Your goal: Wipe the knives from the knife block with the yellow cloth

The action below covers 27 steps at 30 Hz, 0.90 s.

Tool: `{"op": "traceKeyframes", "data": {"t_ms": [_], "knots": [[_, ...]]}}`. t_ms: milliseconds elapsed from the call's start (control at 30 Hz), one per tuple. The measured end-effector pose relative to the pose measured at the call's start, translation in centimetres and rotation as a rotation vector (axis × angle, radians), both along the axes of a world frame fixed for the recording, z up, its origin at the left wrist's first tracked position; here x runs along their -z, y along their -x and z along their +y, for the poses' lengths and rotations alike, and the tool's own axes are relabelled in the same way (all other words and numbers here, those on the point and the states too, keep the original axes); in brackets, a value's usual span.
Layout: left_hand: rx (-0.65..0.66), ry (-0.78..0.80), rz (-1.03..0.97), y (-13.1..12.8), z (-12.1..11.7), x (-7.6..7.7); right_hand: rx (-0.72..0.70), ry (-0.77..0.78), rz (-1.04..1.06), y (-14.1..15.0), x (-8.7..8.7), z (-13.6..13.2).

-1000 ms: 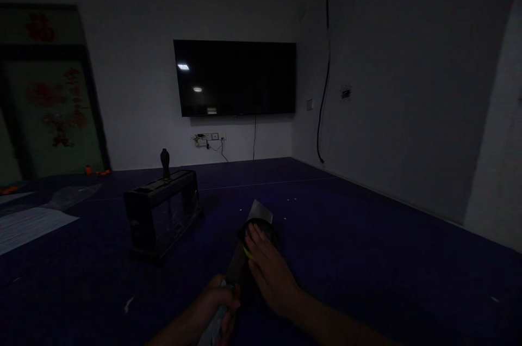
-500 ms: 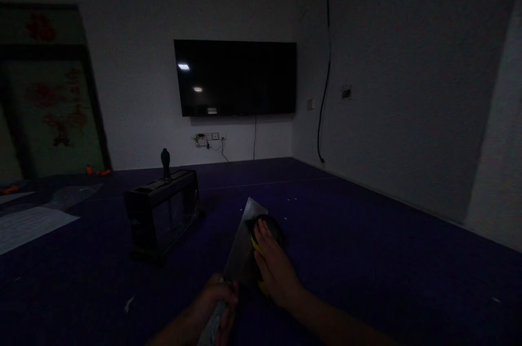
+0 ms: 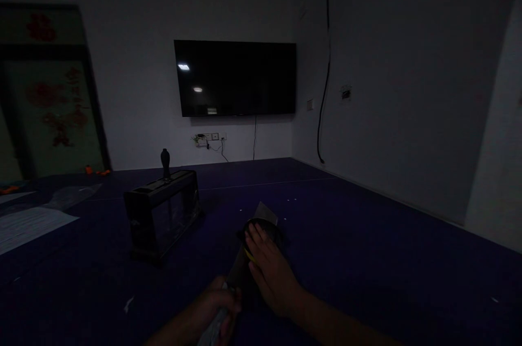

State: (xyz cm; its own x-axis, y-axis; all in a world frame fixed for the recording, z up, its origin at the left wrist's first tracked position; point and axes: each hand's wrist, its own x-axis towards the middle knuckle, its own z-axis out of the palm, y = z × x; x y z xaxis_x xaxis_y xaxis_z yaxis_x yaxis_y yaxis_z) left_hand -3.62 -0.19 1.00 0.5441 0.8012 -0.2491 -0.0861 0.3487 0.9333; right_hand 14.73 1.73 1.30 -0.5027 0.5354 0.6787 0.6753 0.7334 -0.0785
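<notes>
Blade is low ctr over purple floor, handle wrapped in L hand, fingers curled tight; round blk/yellow tool sits across blade, R hand laid flat on top (can't tell if it's gripping). Blk box w/ knob stands left; TV on far wall.

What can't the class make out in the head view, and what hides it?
Head view:
Blade, middle part: covered by the black-and-yellow tool and right hand.
Handle: partly covered by the left hand, cut off by the bottom edge.
White sheet: cut off by the left edge; markings too dim to read.
</notes>
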Motion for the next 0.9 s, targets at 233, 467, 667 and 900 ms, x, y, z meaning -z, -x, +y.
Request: {"op": "traceKeyframes", "data": {"t_ms": [233,467,667,900], "knots": [[0.003,-0.009,0.003,0.3,0.0,0.2,0.024,-0.01,0.027,0.1,0.1,0.1],[0.032,-0.038,-0.024,0.4,0.9,1.3,0.035,0.051,0.15,0.1,0.8,0.8],[0.086,-0.085,-0.049,0.0,1.7,2.0,0.069,0.164,0.334,-0.1,1.8,2.0],[0.098,-0.095,-0.051,0.1,3.0,3.3,0.079,0.201,0.393,-0.2,2.0,2.5]]}}
